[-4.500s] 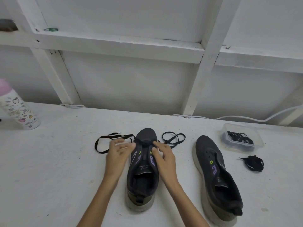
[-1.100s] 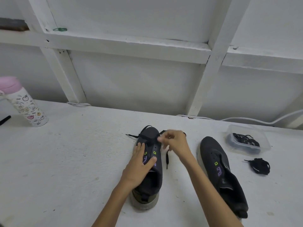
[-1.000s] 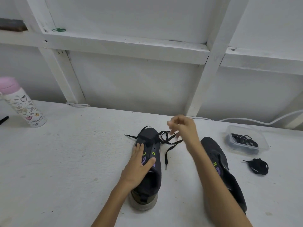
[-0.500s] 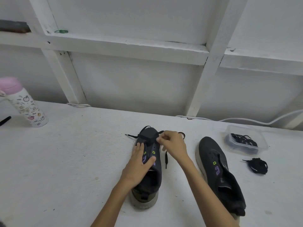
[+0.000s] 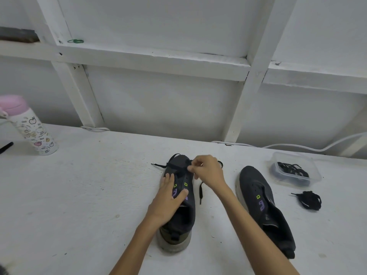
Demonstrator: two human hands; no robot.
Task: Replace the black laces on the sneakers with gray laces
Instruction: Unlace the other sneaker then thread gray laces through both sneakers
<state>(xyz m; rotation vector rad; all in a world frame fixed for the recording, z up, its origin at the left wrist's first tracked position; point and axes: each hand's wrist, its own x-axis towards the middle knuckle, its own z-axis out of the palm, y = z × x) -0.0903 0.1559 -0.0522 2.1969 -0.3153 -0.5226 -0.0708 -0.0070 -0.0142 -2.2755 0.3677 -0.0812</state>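
Observation:
A dark sneaker (image 5: 179, 217) stands in the middle of the white table, toe pointing away. My left hand (image 5: 168, 197) lies flat over its tongue and eyelets, thumb on the right side. My right hand (image 5: 207, 171) pinches the black lace (image 5: 159, 166) at the sneaker's toe end. One lace end hangs down on the right beside the shoe; the other end lies out to the left. A second dark sneaker (image 5: 264, 207) without laces lies to the right.
A clear plastic tub (image 5: 315, 173) with dark laces stands at the right rear. A bundled black lace (image 5: 308, 200) lies in front of it. A pink-capped bottle (image 5: 27, 126) stands at far left. A white cable (image 5: 297, 146) runs along the wall.
My right hand pulled the lace up and to the right a second ago, then came back down to the toe end. The left hand has stayed on the sneaker.

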